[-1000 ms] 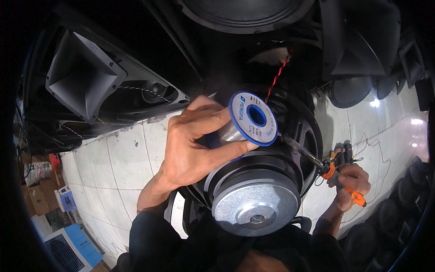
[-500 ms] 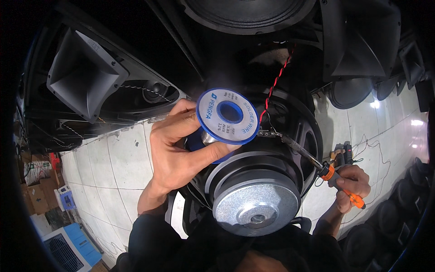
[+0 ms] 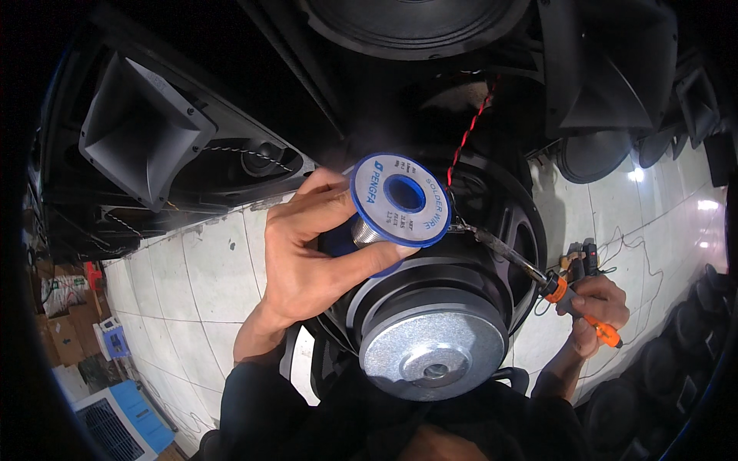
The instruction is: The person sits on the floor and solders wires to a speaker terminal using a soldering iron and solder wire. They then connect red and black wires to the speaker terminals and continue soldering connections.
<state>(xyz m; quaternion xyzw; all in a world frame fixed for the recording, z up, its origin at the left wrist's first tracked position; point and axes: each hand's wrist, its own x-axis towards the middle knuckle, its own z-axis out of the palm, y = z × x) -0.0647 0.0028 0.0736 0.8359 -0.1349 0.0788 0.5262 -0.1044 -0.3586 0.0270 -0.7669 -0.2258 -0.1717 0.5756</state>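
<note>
My left hand is closed around a blue-rimmed spool of solder wire, holding it above the back of a loudspeaker driver. My right hand grips the orange and grey handle of a soldering iron. The iron's tip is at the small terminal strip on the driver's frame, just right of the spool. A twisted red and black wire pair comes down to those terminals. The driver's round silver magnet faces up, close to my body. The spool hides part of the terminals.
Speaker cabinets with horns stand at the left and far right. A large cone lies beyond the driver. On the tiled floor are thin cables and a small tool. Several dark drivers line the right; a blue-white box sits lower left.
My left hand has shifted the solder spool slightly to the right, nearer the terminals. My right hand and the soldering iron have stayed almost in place.
</note>
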